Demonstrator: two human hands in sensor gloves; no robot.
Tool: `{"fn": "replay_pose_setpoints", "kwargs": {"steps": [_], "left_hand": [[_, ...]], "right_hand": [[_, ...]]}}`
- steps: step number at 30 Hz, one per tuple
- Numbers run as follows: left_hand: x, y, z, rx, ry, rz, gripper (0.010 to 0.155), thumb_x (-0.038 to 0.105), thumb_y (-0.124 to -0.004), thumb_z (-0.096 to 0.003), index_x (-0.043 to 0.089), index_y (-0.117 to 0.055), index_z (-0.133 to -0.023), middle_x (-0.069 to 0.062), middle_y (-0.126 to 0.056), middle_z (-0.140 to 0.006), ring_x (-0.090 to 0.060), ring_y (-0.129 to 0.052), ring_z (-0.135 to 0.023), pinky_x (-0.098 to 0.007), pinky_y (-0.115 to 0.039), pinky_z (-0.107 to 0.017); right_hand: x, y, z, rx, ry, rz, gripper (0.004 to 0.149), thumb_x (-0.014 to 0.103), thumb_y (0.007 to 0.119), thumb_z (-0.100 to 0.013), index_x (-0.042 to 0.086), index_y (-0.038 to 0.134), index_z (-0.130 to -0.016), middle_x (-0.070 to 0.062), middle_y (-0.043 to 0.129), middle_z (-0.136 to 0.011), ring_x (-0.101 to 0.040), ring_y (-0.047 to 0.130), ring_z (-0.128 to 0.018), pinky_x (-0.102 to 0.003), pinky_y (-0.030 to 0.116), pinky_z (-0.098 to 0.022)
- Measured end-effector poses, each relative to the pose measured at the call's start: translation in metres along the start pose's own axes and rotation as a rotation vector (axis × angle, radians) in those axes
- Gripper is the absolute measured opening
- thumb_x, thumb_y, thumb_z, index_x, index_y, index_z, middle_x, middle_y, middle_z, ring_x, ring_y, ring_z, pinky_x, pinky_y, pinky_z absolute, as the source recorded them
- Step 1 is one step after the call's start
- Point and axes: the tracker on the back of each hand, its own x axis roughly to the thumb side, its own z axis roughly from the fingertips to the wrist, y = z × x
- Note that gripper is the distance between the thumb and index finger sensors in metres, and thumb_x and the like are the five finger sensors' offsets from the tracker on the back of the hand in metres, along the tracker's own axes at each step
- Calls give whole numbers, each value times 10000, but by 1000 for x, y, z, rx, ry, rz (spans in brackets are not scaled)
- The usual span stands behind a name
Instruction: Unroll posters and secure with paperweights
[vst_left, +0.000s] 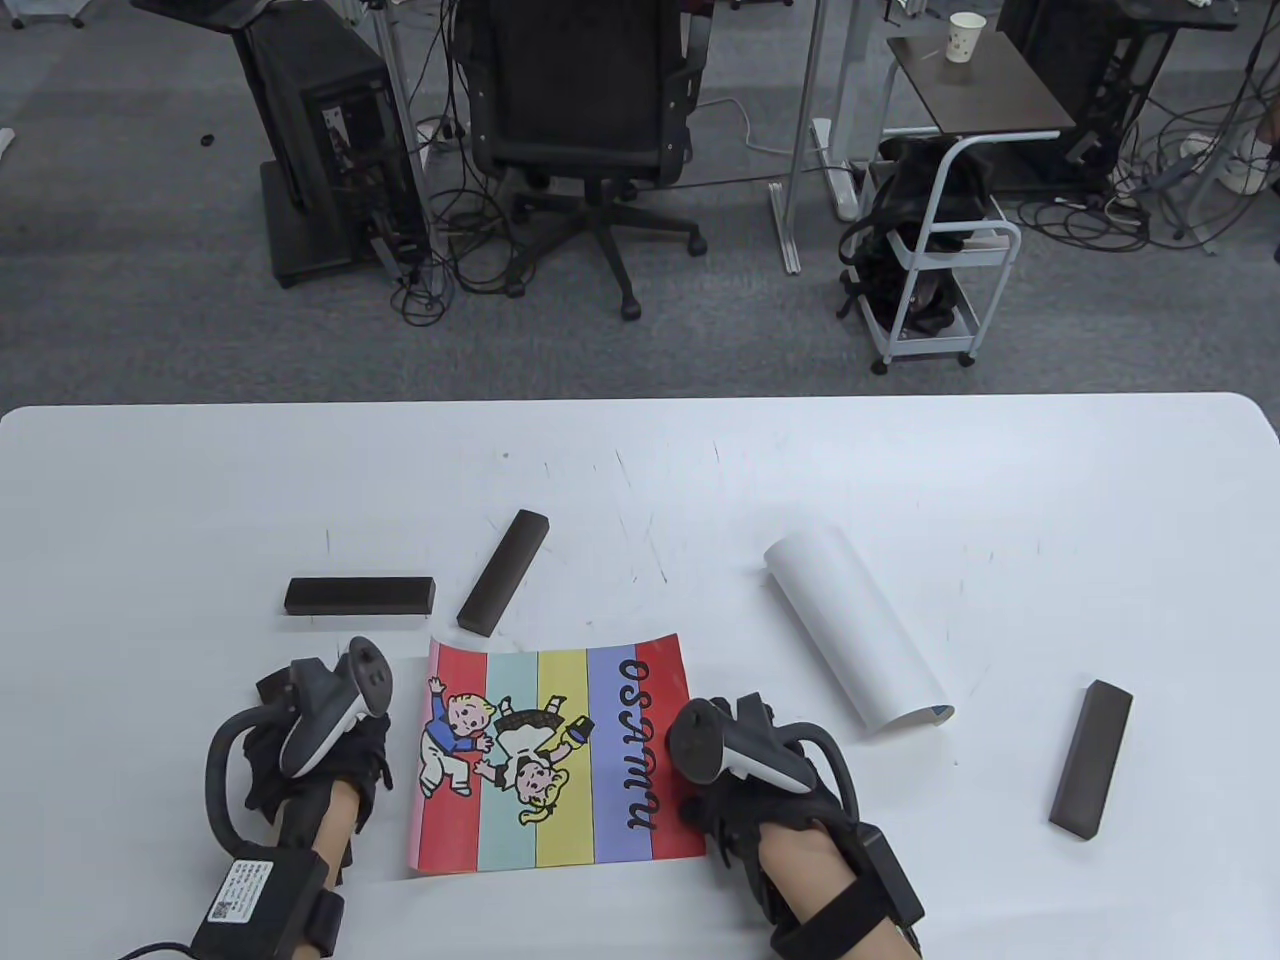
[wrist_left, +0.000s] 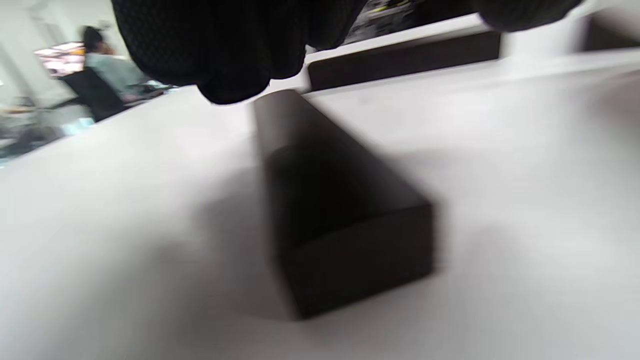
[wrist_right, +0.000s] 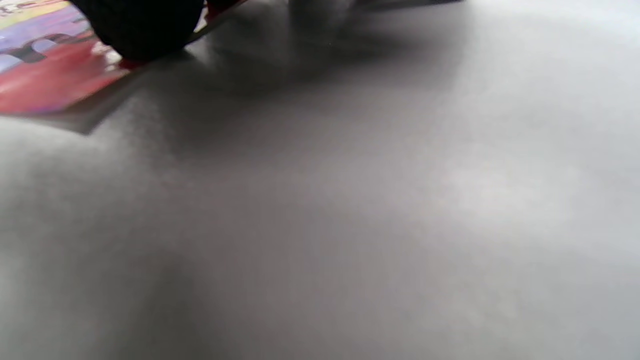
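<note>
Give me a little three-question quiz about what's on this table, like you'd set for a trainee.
1. How many dark paperweights lie out in the open in the table view?
2. True or false: the striped poster lies unrolled between the left hand and the right hand.
3. The white poster is: A) flat, B) rolled up, C) under a weight.

Key
1. Three: the flat-lying paperweight, the slanted paperweight, the far-right paperweight. The left wrist view shows another by the fingers.
2. True.
3. B.

Table view bright and sharp; both wrist views blurred, shadowy.
</note>
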Motion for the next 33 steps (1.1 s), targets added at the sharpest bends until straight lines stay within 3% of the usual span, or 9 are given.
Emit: {"fn": "replay_pose_setpoints", "kwargs": {"steps": [6, 14, 20, 24, 33], "left_hand": [[-16, -24, -26, -192, 150, 30, 871, 676, -656, -402, 40, -612, -995, -230, -763, -937, -321, -961, -717, -417, -849, -463], [-24, -23, -35, -177, 211, 96, 739, 562, -792, -400, 38, -722, -917, -196, -867, -793, -243, -1012, -565, -387, -866, -396], [-30, -23, -30, -153, 173, 113, 712, 564, -812, -387, 57, -763, -885, -167, -910, -741, -226, -1038, -526, -364, -885, -369], [-27, -14, -14, -113, 103, 210, 713, 570, -807, -386, 55, -770, -877, -160, -921, -726, -217, -1045, -506, -354, -891, -353], [19, 60, 67, 64, -176, 309, 718, 583, -808, -383, 42, -794, -856, -161, -942, -690, -206, -1065, -457, -335, -905, -313]], "right_hand": [[0, 0, 0, 2, -1, -2, 700, 484, 694, -398, 394, 329, -988, -74, 166, -1136, -483, 236, -1002, -539, 424, -674], [1, 0, 0, 3, 0, -1, 700, 484, 693, -398, 393, 328, -988, -75, 165, -1136, -483, 235, -1002, -540, 424, -675], [1, 0, 0, 5, 1, -2, 700, 483, 694, -398, 394, 328, -987, -77, 163, -1136, -484, 235, -1001, -540, 424, -675], [1, 0, 0, 7, 1, -1, 700, 482, 695, -399, 392, 327, -988, -74, 165, -1135, -484, 235, -1001, -541, 425, -674], [1, 0, -1, 7, 5, 3, 700, 483, 694, -398, 393, 326, -987, -76, 163, -1135, -484, 235, -1002, -541, 430, -675]]}}
